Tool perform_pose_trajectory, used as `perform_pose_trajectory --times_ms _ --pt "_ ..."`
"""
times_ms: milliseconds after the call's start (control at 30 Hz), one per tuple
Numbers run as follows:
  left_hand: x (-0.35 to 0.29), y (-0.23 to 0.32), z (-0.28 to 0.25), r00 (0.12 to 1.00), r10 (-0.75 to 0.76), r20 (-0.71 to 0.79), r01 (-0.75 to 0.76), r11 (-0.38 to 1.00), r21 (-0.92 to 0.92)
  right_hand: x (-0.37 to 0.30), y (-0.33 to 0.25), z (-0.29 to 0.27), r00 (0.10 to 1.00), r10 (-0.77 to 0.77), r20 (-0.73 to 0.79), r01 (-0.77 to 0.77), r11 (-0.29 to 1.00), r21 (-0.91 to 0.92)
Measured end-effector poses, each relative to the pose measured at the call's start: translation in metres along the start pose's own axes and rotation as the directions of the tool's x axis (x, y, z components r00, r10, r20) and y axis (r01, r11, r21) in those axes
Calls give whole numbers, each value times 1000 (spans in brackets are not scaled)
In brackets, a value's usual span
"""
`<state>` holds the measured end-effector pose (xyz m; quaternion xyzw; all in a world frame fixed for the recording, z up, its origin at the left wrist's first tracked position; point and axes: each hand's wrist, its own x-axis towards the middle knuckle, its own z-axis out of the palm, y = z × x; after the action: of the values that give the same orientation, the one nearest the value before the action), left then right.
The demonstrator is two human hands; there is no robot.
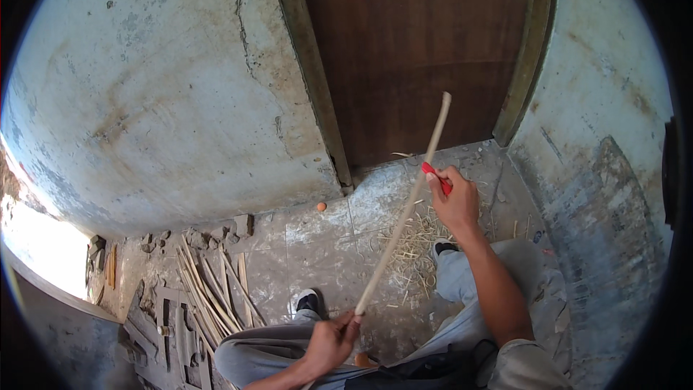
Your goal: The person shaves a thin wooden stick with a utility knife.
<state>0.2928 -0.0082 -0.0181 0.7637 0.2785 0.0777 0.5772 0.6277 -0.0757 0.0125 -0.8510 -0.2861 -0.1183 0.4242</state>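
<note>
Left hand (330,343), at 6 o'clock, grips the lower end of a stick (404,209) slanting toward 1 o'clock. Right hand (455,198) closes on a red-handled tool (435,176) against the stick; its blade is hidden. Shavings (415,249) lie on the floor beneath.

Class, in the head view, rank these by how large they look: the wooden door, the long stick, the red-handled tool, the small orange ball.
1. Door
2. Stick
3. Red tool, mostly hidden in the right hand
4. Orange ball

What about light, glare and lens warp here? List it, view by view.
Head view: blown-out glare at the left edge; soft even light on the cracked wall; door frame bows from fisheye warp; black rim corners; left hand, right hand and stick fairly sharp.
</note>
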Motion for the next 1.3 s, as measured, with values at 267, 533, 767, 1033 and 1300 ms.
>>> perform_pose_trajectory --times_ms 267,533,767,1033,1300 --pt "33 30 -23 992 -100 -76 81 971 -226 -60 -30 18 950 -225 216 123 907 403" --pt "37 21 -22 990 -101 -96 75 967 -242 -95 -47 19 819 -439 370 235 845 481" --pt "39 22 -18 986 -139 -95 103 944 -315 -102 -47 22 778 -477 410 297 853 430" --pt "40 8 -16 984 -129 -125 93 961 -260 -106 -52 25 803 -476 357 349 863 366" --pt "39 10 -17 987 -73 -142 38 971 -237 -106 -56 28 809 -546 220 462 820 337"
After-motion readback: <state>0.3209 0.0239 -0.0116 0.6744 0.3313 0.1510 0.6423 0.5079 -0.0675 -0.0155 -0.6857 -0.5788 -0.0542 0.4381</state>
